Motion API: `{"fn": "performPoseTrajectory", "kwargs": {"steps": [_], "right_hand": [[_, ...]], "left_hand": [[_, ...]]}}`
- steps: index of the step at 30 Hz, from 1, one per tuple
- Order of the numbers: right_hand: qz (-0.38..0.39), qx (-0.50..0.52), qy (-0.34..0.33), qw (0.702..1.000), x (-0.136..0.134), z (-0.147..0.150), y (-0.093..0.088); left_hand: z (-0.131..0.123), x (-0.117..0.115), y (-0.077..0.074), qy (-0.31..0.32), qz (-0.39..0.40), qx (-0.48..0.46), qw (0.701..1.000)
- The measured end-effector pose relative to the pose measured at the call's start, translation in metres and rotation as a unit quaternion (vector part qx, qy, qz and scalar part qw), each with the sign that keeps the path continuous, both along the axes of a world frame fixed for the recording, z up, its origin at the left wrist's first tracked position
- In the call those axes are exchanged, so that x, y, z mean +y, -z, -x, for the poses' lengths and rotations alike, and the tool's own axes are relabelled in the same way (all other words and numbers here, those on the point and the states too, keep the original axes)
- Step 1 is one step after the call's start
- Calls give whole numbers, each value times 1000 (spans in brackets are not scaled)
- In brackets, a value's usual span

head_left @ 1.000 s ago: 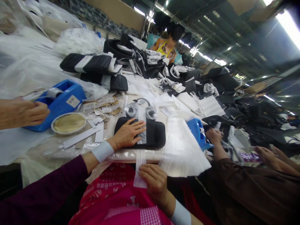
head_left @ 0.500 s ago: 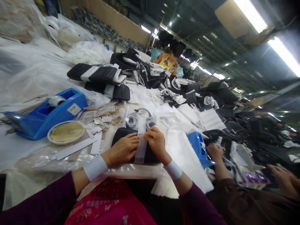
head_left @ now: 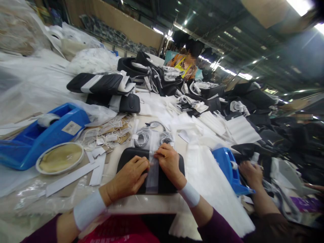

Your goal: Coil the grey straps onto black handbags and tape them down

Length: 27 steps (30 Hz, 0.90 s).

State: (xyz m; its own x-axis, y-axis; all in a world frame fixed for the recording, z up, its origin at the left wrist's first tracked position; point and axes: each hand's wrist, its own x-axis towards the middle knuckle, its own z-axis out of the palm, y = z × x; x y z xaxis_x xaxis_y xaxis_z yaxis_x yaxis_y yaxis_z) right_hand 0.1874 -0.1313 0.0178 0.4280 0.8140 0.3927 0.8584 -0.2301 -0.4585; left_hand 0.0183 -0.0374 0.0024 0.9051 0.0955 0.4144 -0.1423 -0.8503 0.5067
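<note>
- As two hands meet over a black case (head_left: 128, 158), a translucent strip (head_left: 152, 180) lies across its top; a second ago the strip's near end hung below the table edge, so the strap now appears close to fastened.
- The left hand (head_left: 130, 177) curls beside the strip and the right hand (head_left: 170, 163) bends its fingertips onto it; whether either pinches it cannot be told.
- The case rests near the table's front edge, before coiled cables (head_left: 141, 139).
- Differing from the earlier frame, another person's hand is gone from the blue tape dispenser (head_left: 54, 135).
</note>
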Motion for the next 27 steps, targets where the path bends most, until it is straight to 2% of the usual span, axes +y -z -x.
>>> {"fn": "performPoseTrajectory", "kwargs": {"steps": [4,10,17,23,27], "right_hand": [[-11,-7,1,1000,1,-1,3],[13,-50,10,999,2,0,2],[51,-66,23,996,5,0,-3],[70,-77,25,994,8,-4,-3],[67,-86,8,994,4,-1,-2]], "left_hand": [[-1,0,0,5,1,-15,1000],[0,-1,4,5,-10,-11,1000],[-2,-2,4,4,-150,27,988],[-4,-5,11,-23,-167,10,986],[-1,-10,5,-38,-199,23,979]]}}
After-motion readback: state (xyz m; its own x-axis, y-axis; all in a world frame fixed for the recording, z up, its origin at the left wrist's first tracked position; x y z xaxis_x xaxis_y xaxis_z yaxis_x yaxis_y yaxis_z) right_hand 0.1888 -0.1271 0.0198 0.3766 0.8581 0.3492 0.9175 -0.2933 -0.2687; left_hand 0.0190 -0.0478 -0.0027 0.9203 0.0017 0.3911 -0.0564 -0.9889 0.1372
